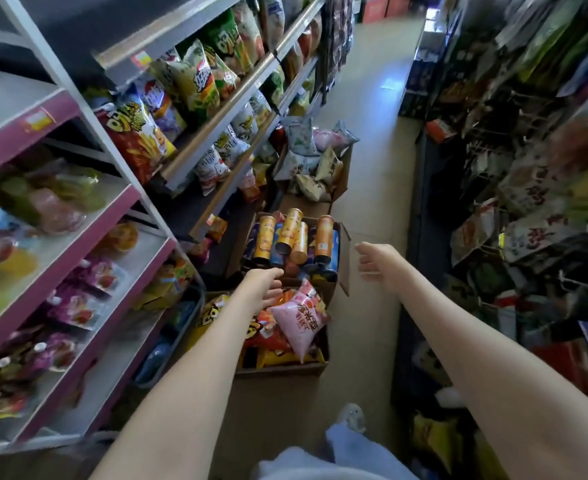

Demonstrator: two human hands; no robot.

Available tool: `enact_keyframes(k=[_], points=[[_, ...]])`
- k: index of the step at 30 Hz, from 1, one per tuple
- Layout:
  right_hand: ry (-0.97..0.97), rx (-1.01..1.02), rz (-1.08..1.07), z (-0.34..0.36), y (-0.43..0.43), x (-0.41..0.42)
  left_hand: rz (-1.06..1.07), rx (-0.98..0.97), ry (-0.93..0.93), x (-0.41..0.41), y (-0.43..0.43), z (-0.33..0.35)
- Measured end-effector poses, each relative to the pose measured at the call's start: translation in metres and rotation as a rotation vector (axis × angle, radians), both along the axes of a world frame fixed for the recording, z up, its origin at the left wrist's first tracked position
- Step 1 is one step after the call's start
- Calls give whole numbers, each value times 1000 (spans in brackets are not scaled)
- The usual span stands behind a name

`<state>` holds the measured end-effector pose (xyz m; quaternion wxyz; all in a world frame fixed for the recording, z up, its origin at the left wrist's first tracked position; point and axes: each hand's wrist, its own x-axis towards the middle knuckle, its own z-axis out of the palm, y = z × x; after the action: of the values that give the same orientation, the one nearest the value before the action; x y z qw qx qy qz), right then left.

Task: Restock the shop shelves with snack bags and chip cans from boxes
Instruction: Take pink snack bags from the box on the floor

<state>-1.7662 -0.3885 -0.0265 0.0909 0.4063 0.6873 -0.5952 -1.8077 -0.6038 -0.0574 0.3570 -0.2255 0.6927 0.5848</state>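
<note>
The left hand [264, 287], fingers loose and empty, hovers at frame centre just below the near-upright orange chip cans [290, 237] in their cardboard box [343, 261], nearer them than the empty, half-curled right hand [372, 261].

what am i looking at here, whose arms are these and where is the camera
There is no machine. A person wears one wide-angle camera on the head, and it looks down a shop aisle at their own arms. The left hand reaches over a box of snack bags, near a pink bag. The right hand hangs in the air beside a box of chip cans. Both hands hold nothing. A third box with more bags stands further along the floor. The shelves on the left already carry many bags.
</note>
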Motion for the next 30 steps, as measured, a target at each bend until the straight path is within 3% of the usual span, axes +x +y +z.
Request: enact_keyframes(k=[5,13,20,30], points=[[11,17,37,2,74,-58,-27,11,15,-53,79,2],[-88,-152,-21,-27,155,-156,51,18,-50,-154,177,-12],[-125,-176,23,-49,241,-298,109,-17,-30,-297,258,-44],[-90,-115,135,-25,355,-490,229,41,-19,-461,360,-30]])
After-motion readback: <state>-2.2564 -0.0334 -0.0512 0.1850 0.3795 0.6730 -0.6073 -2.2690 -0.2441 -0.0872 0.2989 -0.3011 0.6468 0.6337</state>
